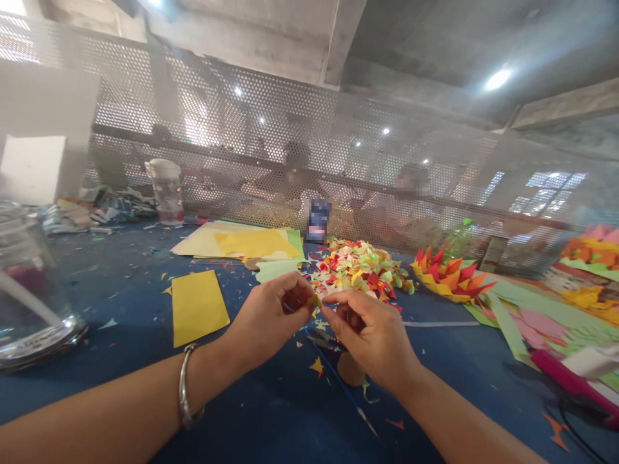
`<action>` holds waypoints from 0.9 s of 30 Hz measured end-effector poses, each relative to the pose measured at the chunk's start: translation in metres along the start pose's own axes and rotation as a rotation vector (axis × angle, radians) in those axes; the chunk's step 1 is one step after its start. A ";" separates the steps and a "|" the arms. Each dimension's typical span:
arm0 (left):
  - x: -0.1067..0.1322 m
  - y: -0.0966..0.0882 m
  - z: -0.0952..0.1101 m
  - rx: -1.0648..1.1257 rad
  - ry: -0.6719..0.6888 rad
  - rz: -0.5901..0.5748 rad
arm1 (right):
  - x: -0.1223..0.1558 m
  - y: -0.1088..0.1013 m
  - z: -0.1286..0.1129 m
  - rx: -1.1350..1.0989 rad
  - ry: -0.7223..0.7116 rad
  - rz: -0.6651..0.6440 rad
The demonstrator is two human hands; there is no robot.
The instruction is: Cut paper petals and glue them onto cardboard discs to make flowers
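Observation:
Both my hands meet at the middle of the blue table (120,270). My left hand (271,316), with a metal bangle on its wrist, pinches a small yellow paper piece (316,300) with its fingertips. My right hand (370,335) pinches the same piece from the other side. Just behind my hands lies a heap of small folded paper pieces (358,264) in red, yellow, green and white. Scissors (322,338) lie on the table under my hands, partly hidden.
A yellow paper rectangle (197,306) lies to the left, larger yellow and green sheets (246,245) behind it. An orange and red paper flower (452,274) sits at right, a pink glue gun (575,380) at far right, a glass jar (29,283) at far left. A perforated metal screen (290,142) stands behind, people beyond it.

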State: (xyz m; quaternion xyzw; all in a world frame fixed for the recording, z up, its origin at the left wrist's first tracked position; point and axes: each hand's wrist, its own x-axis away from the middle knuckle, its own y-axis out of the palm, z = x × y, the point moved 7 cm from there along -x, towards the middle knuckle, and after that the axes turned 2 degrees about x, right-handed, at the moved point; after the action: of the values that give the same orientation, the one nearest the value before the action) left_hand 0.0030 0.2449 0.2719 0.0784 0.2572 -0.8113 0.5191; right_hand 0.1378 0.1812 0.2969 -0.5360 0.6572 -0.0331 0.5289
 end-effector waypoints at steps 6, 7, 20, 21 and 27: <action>0.000 0.000 -0.001 0.036 0.013 0.007 | 0.001 0.001 0.002 0.004 0.003 -0.004; 0.000 0.000 -0.001 0.037 0.015 0.005 | 0.001 0.001 0.002 0.005 0.003 -0.007; 0.001 0.000 0.007 -0.073 0.066 -0.020 | 0.001 0.000 -0.001 0.088 -0.050 0.010; 0.001 0.000 0.008 -0.078 0.076 -0.022 | 0.001 0.000 -0.001 0.102 -0.058 0.008; 0.003 -0.002 0.014 -0.131 0.136 0.003 | 0.000 0.000 -0.003 0.136 -0.073 0.005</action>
State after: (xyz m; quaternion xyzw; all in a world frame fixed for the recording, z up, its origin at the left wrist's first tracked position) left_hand 0.0021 0.2363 0.2830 0.0997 0.3444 -0.7847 0.5056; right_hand 0.1356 0.1794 0.2983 -0.4980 0.6350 -0.0571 0.5878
